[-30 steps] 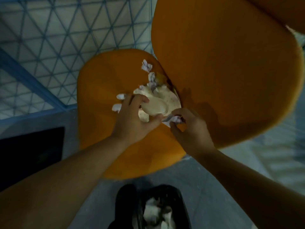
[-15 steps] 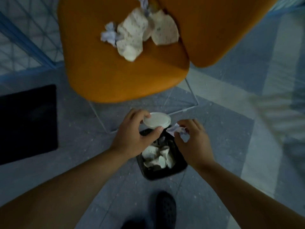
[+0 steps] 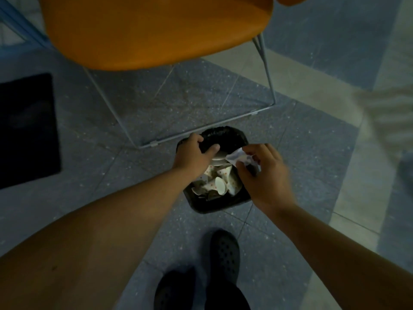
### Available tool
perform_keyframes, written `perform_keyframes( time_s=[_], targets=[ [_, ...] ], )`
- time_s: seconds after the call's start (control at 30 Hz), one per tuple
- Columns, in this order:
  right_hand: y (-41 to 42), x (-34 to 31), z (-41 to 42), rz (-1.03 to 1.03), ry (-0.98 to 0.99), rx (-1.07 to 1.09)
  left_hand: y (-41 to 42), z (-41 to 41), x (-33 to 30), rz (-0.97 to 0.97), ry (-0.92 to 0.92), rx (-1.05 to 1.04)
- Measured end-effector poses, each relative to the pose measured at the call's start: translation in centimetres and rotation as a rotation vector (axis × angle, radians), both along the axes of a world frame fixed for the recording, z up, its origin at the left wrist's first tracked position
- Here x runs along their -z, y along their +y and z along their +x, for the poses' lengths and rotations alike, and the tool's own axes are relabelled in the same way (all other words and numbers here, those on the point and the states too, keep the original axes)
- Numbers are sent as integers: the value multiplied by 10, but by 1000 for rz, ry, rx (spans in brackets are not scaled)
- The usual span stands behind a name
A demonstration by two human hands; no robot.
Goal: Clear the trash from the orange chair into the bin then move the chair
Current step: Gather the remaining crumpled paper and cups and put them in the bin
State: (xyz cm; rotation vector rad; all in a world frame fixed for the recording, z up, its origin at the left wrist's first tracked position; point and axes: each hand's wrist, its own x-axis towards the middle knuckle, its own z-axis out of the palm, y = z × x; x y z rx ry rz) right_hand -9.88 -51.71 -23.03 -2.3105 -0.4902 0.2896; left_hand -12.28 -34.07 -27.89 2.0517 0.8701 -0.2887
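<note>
The orange chair [image 3: 156,30] fills the top of the view, and only the front of its seat shows. Below it on the floor stands a small black bin [image 3: 220,205] holding several crushed paper cups [image 3: 220,184]. My left hand [image 3: 194,153] hovers over the bin's left rim with fingers loosely bent. A white lid [image 3: 220,158] lies just under its thumb, inside the bin. My right hand [image 3: 263,173] is over the bin's right side and pinches a crumpled white paper [image 3: 237,155]. Whatever lies on the chair seat is out of view.
The chair's thin metal frame [image 3: 267,70] reaches the floor just behind the bin. A black mat [image 3: 26,130] lies on the tiled floor at the left. My dark shoes [image 3: 225,251] stand right in front of the bin.
Both hands carried trash from the chair seat down to the bin. The lid has left my left hand's grip and dropped below the thumb. The view tilted down, away from the seat.
</note>
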Motion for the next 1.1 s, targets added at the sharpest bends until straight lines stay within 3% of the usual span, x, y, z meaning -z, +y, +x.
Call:
perform_keyframes(
  time_s=[0.27, 0.57, 0.87, 1.1],
  targets=[
    [29, 12, 23, -220, 220, -109, 31, -1, -51, 64, -201, 52],
    [47, -70, 47, -96, 82, -127, 25, 30, -151, 32, -239, 164],
    [85, -171, 102, 11, -109, -148, 45, 86, -269, 63, -418, 136],
    [140, -207, 158, 21, -202, -188, 113, 131, -285, 168, -509, 106]
  ],
)
